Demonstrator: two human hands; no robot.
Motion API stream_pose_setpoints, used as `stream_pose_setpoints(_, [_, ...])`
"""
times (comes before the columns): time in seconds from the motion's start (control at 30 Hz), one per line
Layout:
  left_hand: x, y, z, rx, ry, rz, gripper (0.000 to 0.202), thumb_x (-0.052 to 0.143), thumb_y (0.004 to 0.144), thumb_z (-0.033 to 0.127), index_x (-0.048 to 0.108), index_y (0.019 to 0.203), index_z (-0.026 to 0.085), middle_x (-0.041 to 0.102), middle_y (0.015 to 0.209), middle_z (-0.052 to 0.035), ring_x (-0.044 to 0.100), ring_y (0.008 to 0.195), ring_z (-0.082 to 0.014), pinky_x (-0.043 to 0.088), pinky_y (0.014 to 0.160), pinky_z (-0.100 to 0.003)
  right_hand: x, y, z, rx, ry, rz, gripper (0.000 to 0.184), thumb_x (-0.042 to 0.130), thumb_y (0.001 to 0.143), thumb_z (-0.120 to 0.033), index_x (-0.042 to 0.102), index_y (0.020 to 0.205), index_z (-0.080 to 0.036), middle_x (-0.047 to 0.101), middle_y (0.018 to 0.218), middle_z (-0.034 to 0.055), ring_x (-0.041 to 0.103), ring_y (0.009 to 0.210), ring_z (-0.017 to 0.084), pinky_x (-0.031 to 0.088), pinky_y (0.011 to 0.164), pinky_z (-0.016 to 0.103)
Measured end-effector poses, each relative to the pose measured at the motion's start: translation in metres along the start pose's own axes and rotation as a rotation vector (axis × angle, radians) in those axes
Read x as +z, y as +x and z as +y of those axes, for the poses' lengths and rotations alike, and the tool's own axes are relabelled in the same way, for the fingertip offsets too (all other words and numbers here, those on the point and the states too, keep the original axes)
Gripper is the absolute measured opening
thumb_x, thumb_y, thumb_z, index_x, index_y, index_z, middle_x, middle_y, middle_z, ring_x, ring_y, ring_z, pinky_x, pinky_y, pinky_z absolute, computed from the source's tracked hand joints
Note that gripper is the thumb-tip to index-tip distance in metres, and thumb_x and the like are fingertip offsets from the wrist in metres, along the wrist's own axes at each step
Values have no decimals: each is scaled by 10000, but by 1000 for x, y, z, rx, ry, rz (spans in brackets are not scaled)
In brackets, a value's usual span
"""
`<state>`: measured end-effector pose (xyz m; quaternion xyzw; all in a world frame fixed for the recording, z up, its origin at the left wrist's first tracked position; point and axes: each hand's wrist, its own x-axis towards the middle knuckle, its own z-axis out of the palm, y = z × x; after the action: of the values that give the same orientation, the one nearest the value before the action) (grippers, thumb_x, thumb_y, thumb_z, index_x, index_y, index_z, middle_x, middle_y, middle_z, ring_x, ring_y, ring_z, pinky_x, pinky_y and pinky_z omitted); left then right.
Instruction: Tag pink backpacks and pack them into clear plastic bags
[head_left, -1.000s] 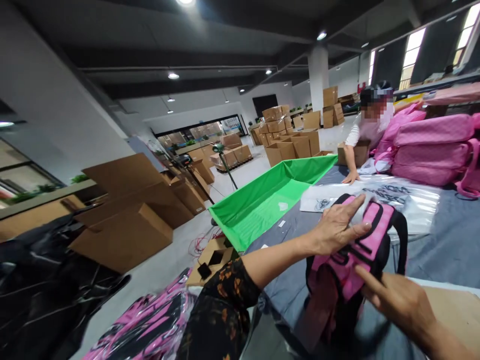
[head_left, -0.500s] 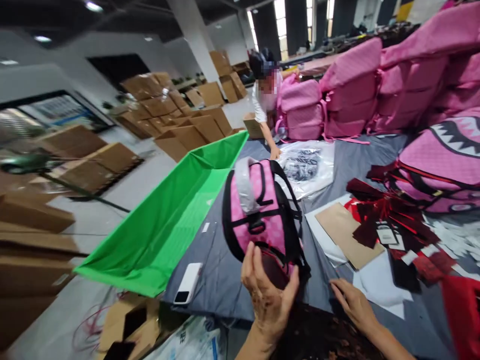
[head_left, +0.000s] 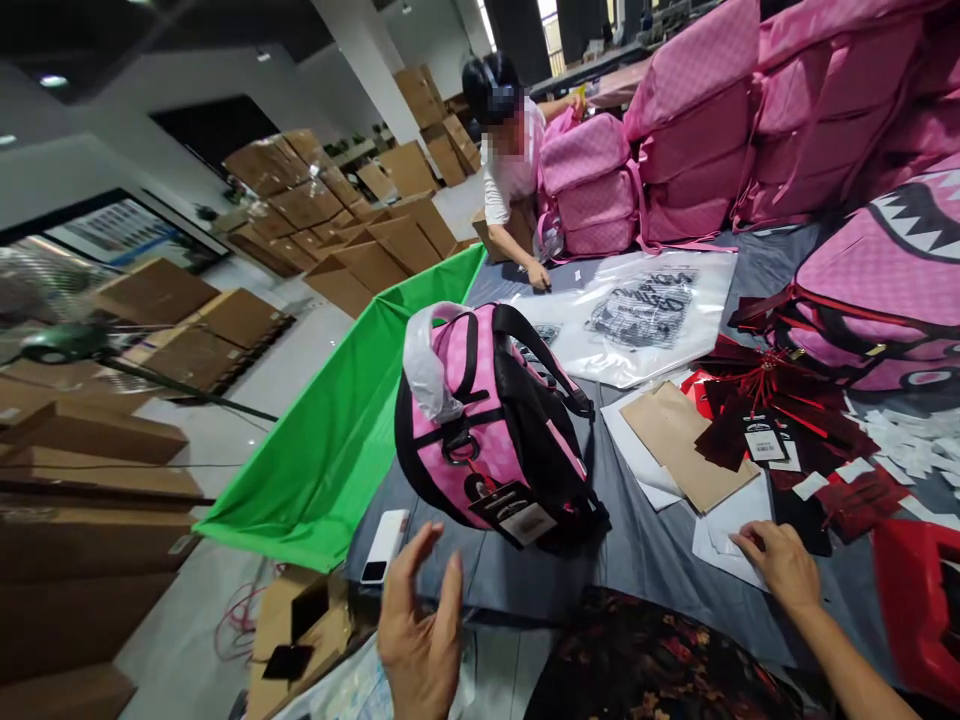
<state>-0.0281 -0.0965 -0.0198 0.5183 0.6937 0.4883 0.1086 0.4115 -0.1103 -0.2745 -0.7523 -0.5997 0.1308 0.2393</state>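
A pink-and-black backpack (head_left: 517,400) stands on the grey-covered table, its top handle wrapped in white film (head_left: 427,370). From a ring on its side hangs a black tag (head_left: 517,512) with a white label. My left hand (head_left: 420,630) is apart from the backpack, below and left of it, thumb and fingers spread and holding nothing. Over the white paper (head_left: 731,515) at the right, my right hand (head_left: 784,565) has its fingertips pinched together at the sheet. Just beyond lie a tan card (head_left: 682,440) and a fanned bunch of dark red tags (head_left: 780,400).
A printed clear plastic bag (head_left: 637,315) lies behind the backpack, near a co-worker's hand (head_left: 538,275). Stacked pink bags (head_left: 697,140) line the back. A green cloth trough (head_left: 322,480) hangs along the left edge, by a white phone-like device (head_left: 385,545). A red bin (head_left: 911,600) stands right.
My left hand has let go of the backpack and drawn back left. The tag now shows hanging. My right hand has moved right onto the white paper. More of the plastic bag shows spread out.
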Motion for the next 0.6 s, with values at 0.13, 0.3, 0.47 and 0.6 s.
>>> stream_pose_setpoints(0.13, [7, -9, 11, 442, 71, 284, 376, 723, 858, 180, 672, 1230, 217, 698, 1101, -65, 677, 1061, -236, 551, 983, -422, -1, 0, -1, -53, -16, -4, 584, 326, 973, -652, 661, 712, -251, 692, 751, 112, 585, 749, 280, 447, 630, 382])
stream_pose_setpoints(0.3, [26, -20, 45, 1016, 38, -118, 469, 667, 824, 20, 663, 1245, 226, 757, 982, -49, 711, 979, -213, 582, 941, -388, -9, 7, -5, -127, -54, 10, 492, 320, 975, -558, 597, 701, -256, 661, 720, 137, 589, 725, 302, 446, 647, 411])
stream_pose_setpoints(0.47, [84, -21, 64, 859, -95, -1062, 344, 467, 1006, 184, 674, 1277, 232, 778, 1068, -116, 715, 1056, -229, 550, 932, -358, -35, 32, -11, -202, -26, -3, 461, 311, 981, -557, 556, 727, -260, 658, 689, 120, 609, 669, 274, 444, 664, 412])
stream_pose_setpoints(0.6, [141, -31, 58, 624, -256, -1355, 630, 589, 970, 445, 461, 1526, 179, 575, 1470, -201, 505, 1403, -308, 397, 1166, -455, -79, 45, -62, -289, 152, -181, 556, 301, 953, -733, 522, 735, -271, 622, 621, 54, 578, 582, 229, 454, 630, 375])
